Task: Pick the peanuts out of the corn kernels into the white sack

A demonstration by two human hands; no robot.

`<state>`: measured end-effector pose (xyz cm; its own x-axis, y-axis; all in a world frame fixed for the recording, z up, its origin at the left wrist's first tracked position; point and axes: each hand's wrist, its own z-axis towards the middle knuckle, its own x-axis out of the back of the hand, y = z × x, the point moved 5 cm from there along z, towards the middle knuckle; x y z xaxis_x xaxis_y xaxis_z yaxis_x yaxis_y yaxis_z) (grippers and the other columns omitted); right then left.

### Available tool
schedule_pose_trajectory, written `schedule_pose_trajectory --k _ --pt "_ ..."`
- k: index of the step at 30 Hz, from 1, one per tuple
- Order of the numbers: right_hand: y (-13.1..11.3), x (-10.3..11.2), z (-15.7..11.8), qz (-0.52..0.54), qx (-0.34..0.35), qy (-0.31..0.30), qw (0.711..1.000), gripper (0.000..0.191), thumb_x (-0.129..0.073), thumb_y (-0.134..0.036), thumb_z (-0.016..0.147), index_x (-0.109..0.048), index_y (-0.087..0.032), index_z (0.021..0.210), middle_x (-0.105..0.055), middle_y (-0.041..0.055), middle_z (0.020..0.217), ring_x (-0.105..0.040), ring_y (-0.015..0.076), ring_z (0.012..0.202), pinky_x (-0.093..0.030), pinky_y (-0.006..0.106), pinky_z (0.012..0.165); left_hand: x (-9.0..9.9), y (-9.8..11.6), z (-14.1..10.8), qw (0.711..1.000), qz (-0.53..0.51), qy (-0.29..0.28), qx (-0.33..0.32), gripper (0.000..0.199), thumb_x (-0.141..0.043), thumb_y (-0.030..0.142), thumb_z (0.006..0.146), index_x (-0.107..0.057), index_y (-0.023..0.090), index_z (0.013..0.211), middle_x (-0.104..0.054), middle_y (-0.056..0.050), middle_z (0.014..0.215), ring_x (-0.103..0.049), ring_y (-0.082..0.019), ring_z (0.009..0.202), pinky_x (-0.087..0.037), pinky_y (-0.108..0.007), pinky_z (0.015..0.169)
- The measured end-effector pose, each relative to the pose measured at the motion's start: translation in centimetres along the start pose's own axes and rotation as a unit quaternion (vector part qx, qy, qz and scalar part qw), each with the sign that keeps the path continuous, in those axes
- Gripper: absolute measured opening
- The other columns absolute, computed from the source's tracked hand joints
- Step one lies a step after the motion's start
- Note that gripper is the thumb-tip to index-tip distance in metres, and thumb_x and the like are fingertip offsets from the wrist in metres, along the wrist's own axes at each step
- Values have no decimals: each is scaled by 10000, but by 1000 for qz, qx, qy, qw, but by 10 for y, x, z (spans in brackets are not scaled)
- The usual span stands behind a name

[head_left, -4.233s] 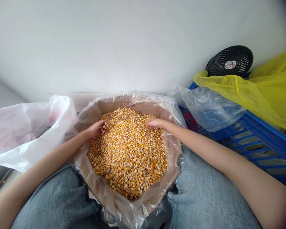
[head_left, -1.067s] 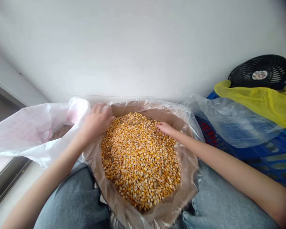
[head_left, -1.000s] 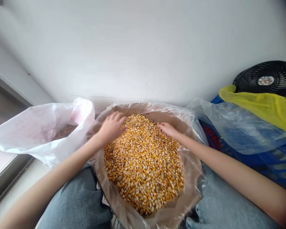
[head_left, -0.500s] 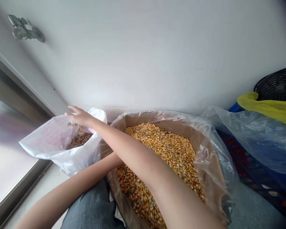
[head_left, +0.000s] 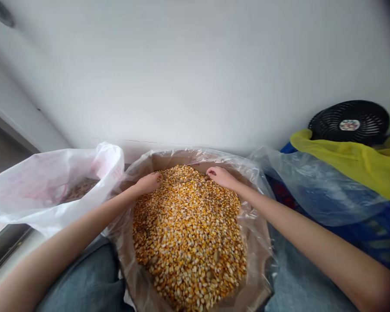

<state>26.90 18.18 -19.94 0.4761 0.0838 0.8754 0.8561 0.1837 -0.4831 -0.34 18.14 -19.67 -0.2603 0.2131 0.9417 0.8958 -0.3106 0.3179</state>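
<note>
A heap of yellow corn kernels [head_left: 188,229] fills a cardboard box [head_left: 162,161] lined with clear plastic, standing between my knees. A few brownish pieces [head_left: 216,255] lie among the kernels. My left hand [head_left: 149,182] rests at the far left of the heap, its fingers curled down to the corn. At the far right of the heap is my right hand [head_left: 221,177], fingers bent and drawn together just over the kernels. Whatever either hand pinches is too small to make out. A white plastic bag [head_left: 107,173] stands open on the left, with brown pieces [head_left: 79,190] inside.
A white wall [head_left: 182,78] rises close behind the box. On the right are a blue crate [head_left: 373,229] covered partly by clear plastic, a yellow mesh cloth [head_left: 347,160] and a black round fan-like grille [head_left: 331,123]. A metal-edged frame [head_left: 9,247] runs along the left.
My right hand, which was over the white bag with brown pieces dropping from it, has come back to the corn's right side. My left hand now shows at the left. The view has turned right.
</note>
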Motion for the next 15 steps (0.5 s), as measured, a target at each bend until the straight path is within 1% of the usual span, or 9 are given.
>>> schedule_pose_trajectory --k 1,2,4,5,7,9,11,13,15 --pt "16 3 -3 -8 -19 8 1000 208 -410 -130 754 -600 -132 840 -616 79 888 -546 162 800 -383 261 739 -2 4 7 1000 13 -10 -5 347 -415 295 756 -527 114 1029 -551 -135 1057 -532 -252 941 -391 -340 829" --pt "26 5 -5 -10 -30 16 999 222 -403 -114 751 -596 -128 860 -616 84 900 -548 161 802 -385 259 739 -4 8 14 999 30 -21 -13 361 -405 287 756 -514 107 1049 -537 -150 1072 -530 -265 940 -394 -361 820" --pt "30 6 -5 -7 -31 20 999 241 -404 -101 748 -592 -142 892 -614 74 929 -549 151 817 -385 246 745 -8 19 27 997 57 -37 -34 378 -394 274 754 -490 114 1084 -514 -154 1100 -522 -269 952 -395 -373 813" --pt "25 5 -3 -5 -18 17 1000 246 -409 -100 747 -592 -157 901 -613 62 940 -548 146 826 -383 239 750 -10 25 34 996 66 -43 -47 378 -396 269 752 -485 130 1092 -511 -143 1107 -518 -260 958 -394 -363 817" --pt "4 -4 3 -6 32 4 999 258 -413 -106 752 -594 -183 918 -609 44 960 -543 143 851 -379 237 760 -16 38 46 992 74 -58 -81 348 -403 268 749 -502 175 1070 -528 -101 1091 -520 -224 956 -392 -320 826" --pt "-23 -18 10 -17 95 -15 995 285 -405 -112 759 -584 -194 966 -596 47 999 -533 153 887 -378 250 769 -26 50 54 988 75 -73 -114 287 -406 270 750 -543 208 996 -562 -63 1032 -534 -191 919 -395 -280 816" --pt "-48 -36 17 -44 156 -40 986 303 -424 -106 744 -575 -201 989 -587 50 1011 -522 163 906 -374 263 781 -34 58 57 985 72 -74 -138 255 -386 268 763 -563 212 937 -580 -54 978 -538 -179 900 -395 -266 807" --pt "-62 -54 22 -85 192 -56 976 260 -454 -108 724 -592 -189 929 -597 60 957 -512 179 900 -367 279 791 -40 60 57 985 66 -62 -148 261 -369 277 771 -557 193 932 -580 -69 964 -536 -187 897 -397 -276 800" --pt "-67 -66 26 -115 198 -47 972 202 -468 -120 721 -597 -172 868 -601 71 907 -497 191 893 -363 291 790 -44 60 54 986 59 -46 -146 279 -369 307 772 -538 172 947 -574 -88 963 -536 -199 886 -404 -290 782"
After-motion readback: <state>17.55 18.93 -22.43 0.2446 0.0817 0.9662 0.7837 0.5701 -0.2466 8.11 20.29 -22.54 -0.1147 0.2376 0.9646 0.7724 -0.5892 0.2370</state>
